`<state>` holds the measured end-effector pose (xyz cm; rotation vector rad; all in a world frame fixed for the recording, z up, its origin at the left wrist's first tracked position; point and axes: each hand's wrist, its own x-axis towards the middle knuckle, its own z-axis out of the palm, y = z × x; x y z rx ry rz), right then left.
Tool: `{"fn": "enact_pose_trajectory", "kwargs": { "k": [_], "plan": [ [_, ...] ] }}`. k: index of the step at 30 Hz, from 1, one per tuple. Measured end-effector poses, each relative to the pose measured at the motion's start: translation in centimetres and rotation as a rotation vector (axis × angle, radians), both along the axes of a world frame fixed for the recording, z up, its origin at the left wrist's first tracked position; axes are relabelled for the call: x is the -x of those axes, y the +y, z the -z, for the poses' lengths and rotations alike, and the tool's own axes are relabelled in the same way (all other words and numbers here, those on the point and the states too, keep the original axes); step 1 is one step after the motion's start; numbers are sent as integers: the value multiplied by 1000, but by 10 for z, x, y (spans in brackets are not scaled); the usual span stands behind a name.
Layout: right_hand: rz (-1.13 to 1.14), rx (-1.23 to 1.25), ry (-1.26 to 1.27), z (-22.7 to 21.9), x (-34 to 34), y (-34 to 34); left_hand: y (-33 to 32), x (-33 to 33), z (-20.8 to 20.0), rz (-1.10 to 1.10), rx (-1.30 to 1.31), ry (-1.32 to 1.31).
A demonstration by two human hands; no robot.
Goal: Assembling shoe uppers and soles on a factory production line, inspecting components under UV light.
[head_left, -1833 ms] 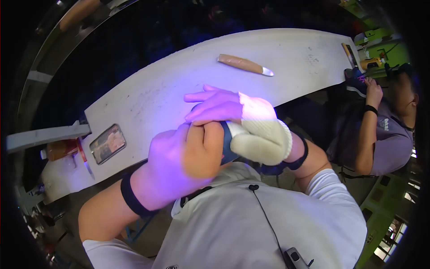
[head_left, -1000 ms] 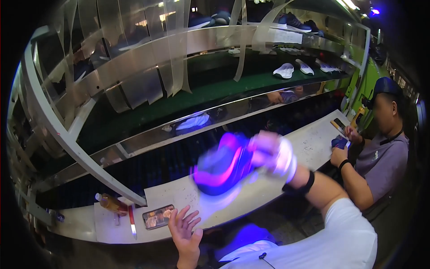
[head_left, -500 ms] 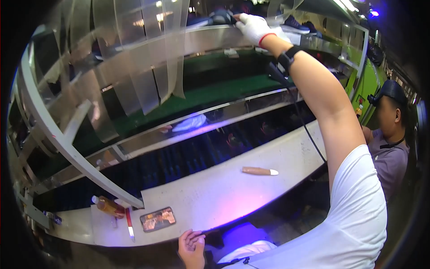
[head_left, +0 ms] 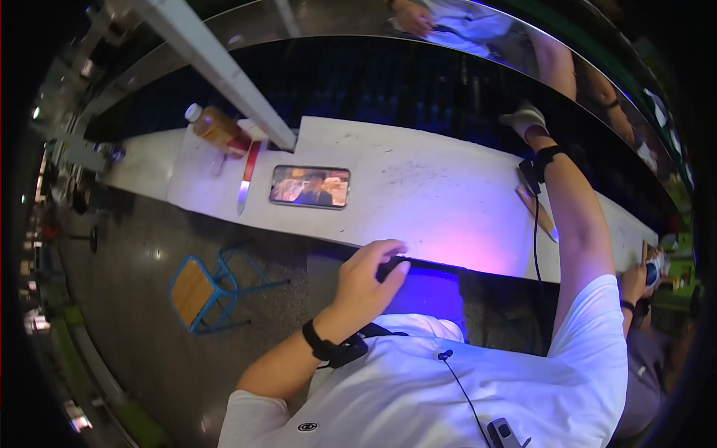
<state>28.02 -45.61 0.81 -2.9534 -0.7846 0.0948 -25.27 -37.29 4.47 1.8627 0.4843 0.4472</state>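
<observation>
Head view: the left hand (head_left: 371, 278) is loosely curled at the tabletop's (head_left: 418, 224) front edge, thumb apart from the fingers, nothing plainly in its grip. Beyond the back edge reaches the gloved right hand (head_left: 526, 119); blur hides its fingers and any hold. Nearer the right end, a brown tool (head_left: 544, 218) with a pale tip lies unheld beside the right forearm, a black cable (head_left: 535, 250) close by. How much work is done or left cannot be told. Leftward lie a phone (head_left: 309, 187) and red-handled knife (head_left: 250, 165); a bottle (head_left: 217, 130) and slanting post (head_left: 216, 71) crowd the back left edge.
</observation>
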Motion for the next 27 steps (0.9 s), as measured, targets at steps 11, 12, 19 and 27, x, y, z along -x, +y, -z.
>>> {"fn": "enact_pose_trajectory", "kwargs": {
  "k": [11,12,19,27],
  "plan": [
    [-1352,-375,-584,-160,147,-24,18,-73,3,39,-878,-14],
    [-1163,-552,-710,-205,152,-34,18,-66,18,124,-758,54],
    [117,-95,-388,-279,-173,-218,7,-70,25,91,-510,-83],
    [-270,-20,-965,-260,-82,-212,-50,-47,32,-77,-489,-189]
  ]
}}
